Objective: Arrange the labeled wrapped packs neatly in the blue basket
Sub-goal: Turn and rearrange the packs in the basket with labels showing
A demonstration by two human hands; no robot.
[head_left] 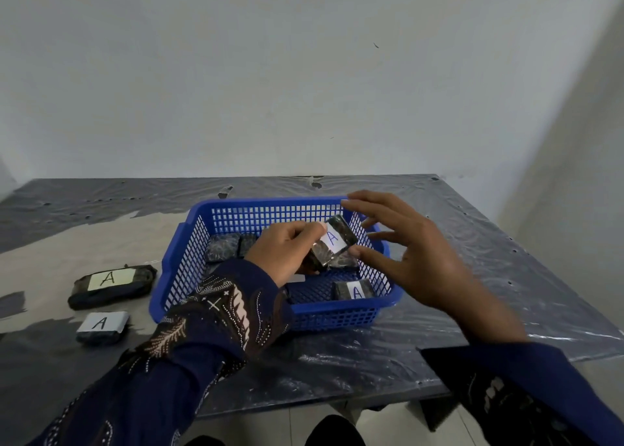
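A blue mesh basket (270, 209) stands mid-table. My left hand (287, 253) grips a dark wrapped pack (341, 234) with a white "A" label, tilted above the basket's right half. Beside that pack, my right hand (412, 253) hovers with fingers spread, and its thumb reaches just under the pack. Inside the basket lie dark packs at the back left (223, 246) and a labelled pack (354, 290) at the front right. Two more "A" packs rest on the table left of the basket: a long one (111, 285) and a small one (101, 325).
The table (472, 260) is covered in crinkled plastic sheet and backs onto a grey wall. Its front edge runs near my sleeves, and its right edge slants away at the right.
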